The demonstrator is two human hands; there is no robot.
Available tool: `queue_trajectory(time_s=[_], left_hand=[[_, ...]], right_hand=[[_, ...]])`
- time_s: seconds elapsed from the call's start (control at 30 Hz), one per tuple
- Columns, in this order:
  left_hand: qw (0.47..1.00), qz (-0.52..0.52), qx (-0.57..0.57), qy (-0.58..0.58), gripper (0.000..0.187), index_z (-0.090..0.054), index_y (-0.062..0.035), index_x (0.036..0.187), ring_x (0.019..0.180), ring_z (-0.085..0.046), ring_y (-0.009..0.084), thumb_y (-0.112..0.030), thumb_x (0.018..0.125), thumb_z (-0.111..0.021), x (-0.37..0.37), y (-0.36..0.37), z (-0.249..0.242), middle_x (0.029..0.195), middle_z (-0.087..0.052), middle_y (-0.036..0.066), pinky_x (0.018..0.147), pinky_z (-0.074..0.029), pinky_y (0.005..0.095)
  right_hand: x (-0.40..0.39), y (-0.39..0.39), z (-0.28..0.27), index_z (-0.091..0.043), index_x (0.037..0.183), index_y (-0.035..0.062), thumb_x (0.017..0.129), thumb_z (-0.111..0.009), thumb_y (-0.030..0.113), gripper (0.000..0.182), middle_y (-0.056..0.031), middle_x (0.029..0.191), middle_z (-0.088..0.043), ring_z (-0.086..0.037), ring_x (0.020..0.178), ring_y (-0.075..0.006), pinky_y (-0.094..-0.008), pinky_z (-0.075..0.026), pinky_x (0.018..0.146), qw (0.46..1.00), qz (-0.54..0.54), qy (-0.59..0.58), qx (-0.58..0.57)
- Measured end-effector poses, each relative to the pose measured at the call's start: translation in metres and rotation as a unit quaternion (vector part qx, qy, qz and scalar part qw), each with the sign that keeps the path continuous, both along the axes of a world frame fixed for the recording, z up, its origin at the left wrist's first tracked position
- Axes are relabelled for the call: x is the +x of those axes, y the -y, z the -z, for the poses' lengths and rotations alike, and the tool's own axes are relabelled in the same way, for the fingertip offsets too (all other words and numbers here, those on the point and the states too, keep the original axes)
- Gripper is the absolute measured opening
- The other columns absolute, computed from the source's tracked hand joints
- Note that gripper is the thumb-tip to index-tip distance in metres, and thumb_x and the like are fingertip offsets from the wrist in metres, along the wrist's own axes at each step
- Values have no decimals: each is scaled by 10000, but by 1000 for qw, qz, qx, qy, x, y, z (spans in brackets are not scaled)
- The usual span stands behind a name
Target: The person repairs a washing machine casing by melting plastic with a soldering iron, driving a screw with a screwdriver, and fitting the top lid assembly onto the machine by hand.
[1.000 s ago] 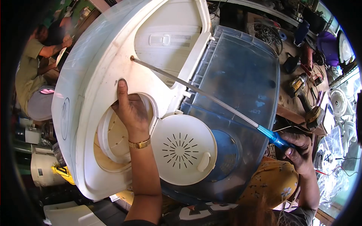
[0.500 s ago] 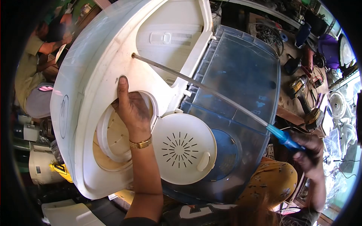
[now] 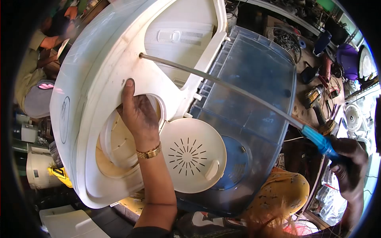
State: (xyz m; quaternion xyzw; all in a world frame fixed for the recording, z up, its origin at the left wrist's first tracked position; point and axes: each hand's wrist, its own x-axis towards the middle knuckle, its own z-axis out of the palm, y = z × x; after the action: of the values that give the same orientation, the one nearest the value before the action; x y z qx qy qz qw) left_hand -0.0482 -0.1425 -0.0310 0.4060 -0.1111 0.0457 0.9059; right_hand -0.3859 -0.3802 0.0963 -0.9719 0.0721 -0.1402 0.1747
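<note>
**Long driver seated in the white lid**

Left hand (image 3: 137, 113) hooks the round opening's rim of the bulky white plastic washing-machine top (image 3: 99, 79), stiff but light. Right hand (image 3: 349, 166) fists the slim blue-handled screwdriver (image 3: 238, 93), best held there.
</note>
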Motion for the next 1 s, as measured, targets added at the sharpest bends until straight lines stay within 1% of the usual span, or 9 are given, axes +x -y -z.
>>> queue_trajectory(time_s=[0.2,0.3,0.33,0.4,0.47,0.53,0.6,0.7,1.0], left_hand=[[1000,2,19,3,282,-594,22,1106,1059,-575,185,-147,882,-621,2,-3,0,1117,-631,100,956,-438,330],[998,49,45,-22,302,-582,22,1127,1047,-578,178,-147,880,-623,1,-8,-3,1110,-630,92,947,-443,320],[998,44,52,-11,302,-581,22,1129,1044,-578,176,-145,881,-622,2,-11,-4,1111,-629,90,940,-444,316],[997,41,61,9,303,-579,23,1133,1038,-579,172,-142,882,-620,4,-9,-2,1111,-627,85,928,-447,308],[997,36,61,11,308,-580,22,1133,1037,-576,170,-152,882,-626,4,-8,0,1120,-623,82,922,-441,306],[997,32,71,2,318,-579,23,1139,1044,-574,171,-158,882,-630,4,-10,1,1131,-621,80,929,-434,303],[995,58,77,17,319,-582,22,1141,1046,-572,166,-158,882,-631,5,-12,1,1129,-624,75,943,-425,309],[993,79,80,37,317,-587,23,1143,1052,-571,160,-153,882,-629,7,-13,-5,1124,-631,71,961,-413,316],[975,218,43,7,342,-584,36,1148,1072,-570,181,-153,865,-615,38,-42,11,1136,-635,93,994,-393,342]], right_hand=[[27,-8,-19,-628,1136,72,716,-726,44,433,-64,671,-510,-476,511,-178,-293,-347,444,947,-92,74,-300],[27,-8,5,-590,1167,39,799,-715,190,417,-96,789,-640,-554,543,-156,-243,-434,487,993,-39,101,42],[23,-8,7,-559,1194,23,814,-702,272,477,-102,828,-649,-576,579,-131,-239,-454,501,962,37,-8,269],[24,-3,6,-542,1214,12,830,-663,450,595,-85,849,-648,-598,646,-90,-235,-484,517,782,163,-175,576],[23,3,25,-573,1221,44,815,-706,345,522,-64,787,-622,-599,645,-114,-239,-459,493,766,125,-177,606],[21,-3,48,-589,1231,68,793,-721,231,486,-66,736,-589,-587,622,-138,-263,-448,497,979,4,0,203],[14,-8,57,-590,1243,62,784,-720,174,489,-91,731,-582,-588,622,-194,-303,-452,531,996,-58,66,-19],[3,-13,62,-598,1220,12,795,-707,204,479,-177,846,-645,-622,704,-302,-349,-488,661,999,-19,-14,42],[-4,-26,86,-603,1204,1,789,-704,89,436,-160,858,-664,-639,668,-197,-284,-497,649,981,20,66,182]])
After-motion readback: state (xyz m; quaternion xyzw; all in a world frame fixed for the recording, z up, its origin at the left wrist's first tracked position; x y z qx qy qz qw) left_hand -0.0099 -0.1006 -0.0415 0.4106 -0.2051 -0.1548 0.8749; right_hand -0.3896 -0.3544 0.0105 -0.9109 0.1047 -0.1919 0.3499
